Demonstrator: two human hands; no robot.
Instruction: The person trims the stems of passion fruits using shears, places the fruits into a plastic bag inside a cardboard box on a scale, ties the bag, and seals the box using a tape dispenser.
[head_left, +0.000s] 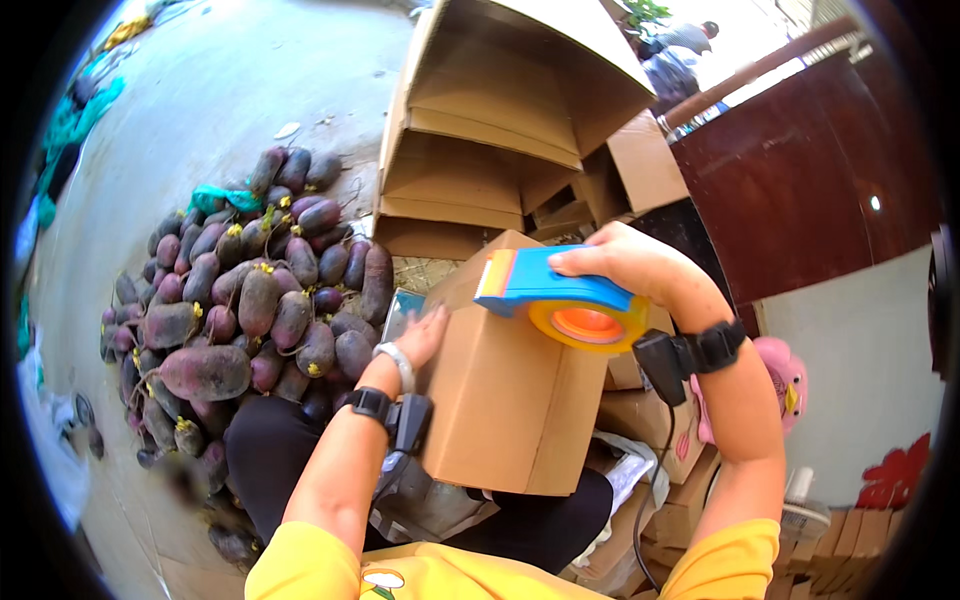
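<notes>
A closed brown cardboard box (500,400) rests across my lap, tilted between my knees. My left hand (422,338) lies with its fingers stretched out against the box's left side. In my right hand (625,262) is a blue and yellow tape dispenser (545,280) with an orange core, its cutting end pointing left. The dispenser is just over the box's upper right part; whether it touches the cardboard I cannot tell. Black straps with small devices sit on both my wrists.
A large pile of dark purple radishes (260,300) covers the floor on the left. Open empty cardboard boxes (480,160) are stacked ahead. To the right are a dark red panel (810,170), a pink toy-like object (775,375) and flattened cardboard (850,540). Another person (685,45) is far off.
</notes>
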